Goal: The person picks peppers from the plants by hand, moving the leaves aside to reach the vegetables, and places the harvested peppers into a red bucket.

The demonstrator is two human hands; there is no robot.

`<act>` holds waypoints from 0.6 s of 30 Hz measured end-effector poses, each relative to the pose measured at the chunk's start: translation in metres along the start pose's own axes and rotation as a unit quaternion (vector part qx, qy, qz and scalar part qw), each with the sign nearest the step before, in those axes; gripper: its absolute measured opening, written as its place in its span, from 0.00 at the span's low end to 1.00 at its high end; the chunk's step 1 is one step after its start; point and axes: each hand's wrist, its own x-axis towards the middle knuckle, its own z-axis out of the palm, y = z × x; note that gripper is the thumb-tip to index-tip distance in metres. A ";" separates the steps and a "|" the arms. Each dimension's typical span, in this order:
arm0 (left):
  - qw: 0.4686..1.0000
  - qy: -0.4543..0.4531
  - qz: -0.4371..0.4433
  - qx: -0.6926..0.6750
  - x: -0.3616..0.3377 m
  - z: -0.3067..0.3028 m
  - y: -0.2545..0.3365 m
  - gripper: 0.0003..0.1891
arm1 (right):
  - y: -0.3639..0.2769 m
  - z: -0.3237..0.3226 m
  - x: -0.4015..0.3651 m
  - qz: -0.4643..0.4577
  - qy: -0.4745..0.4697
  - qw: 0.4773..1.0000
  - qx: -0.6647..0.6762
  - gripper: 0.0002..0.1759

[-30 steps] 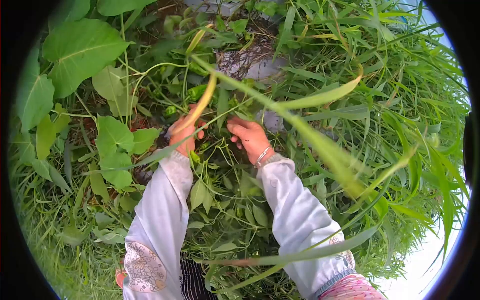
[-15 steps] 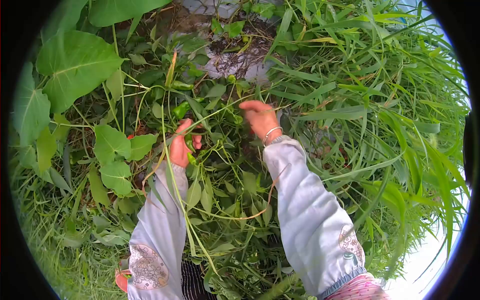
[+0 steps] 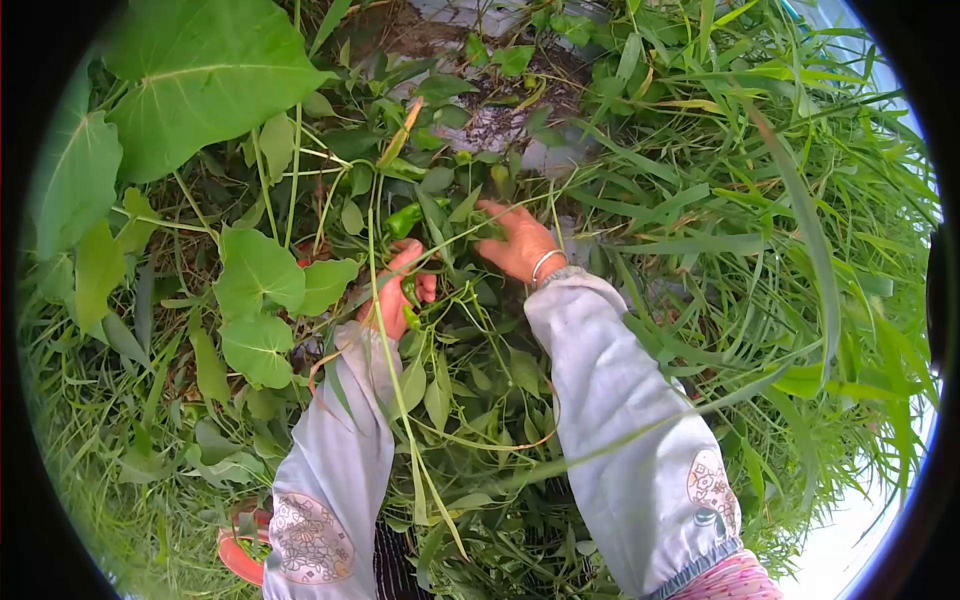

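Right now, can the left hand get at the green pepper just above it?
Probably yes: the left hand sits just below the green pepper, and only thin stems cross the gap between them.

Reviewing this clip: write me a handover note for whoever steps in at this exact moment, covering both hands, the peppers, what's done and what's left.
Hands: the left hand is closed on small green peppers, low in the plant. The right hand has its fingers pushed into the leaves; whether it grips anything cannot be told.
Things: a larger hanging pepper sits on the plant just above the left hand. A red container lies at the bottom edge, beside the left sleeve.
Done: a few peppers are in hand.
Left: the hanging pepper is unpicked, and the handful is not in the container.
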 end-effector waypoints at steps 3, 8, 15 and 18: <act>1.000 -0.016 -0.012 -0.012 -0.001 0.003 0.004 0.13 | 0.001 0.000 0.029 0.024 -0.109 0.994 0.011 0.35; 0.999 -0.018 0.026 -0.014 -0.009 0.004 -0.006 0.13 | 0.024 0.017 0.041 -0.080 -0.127 0.975 0.163 0.31; 1.000 -0.001 0.017 0.002 -0.006 0.002 -0.008 0.13 | 0.018 0.021 0.021 -0.008 0.012 0.999 0.050 0.25; 1.000 -0.006 0.021 0.016 -0.008 0.003 -0.009 0.13 | 0.003 0.020 0.015 0.026 0.075 0.997 -0.012 0.24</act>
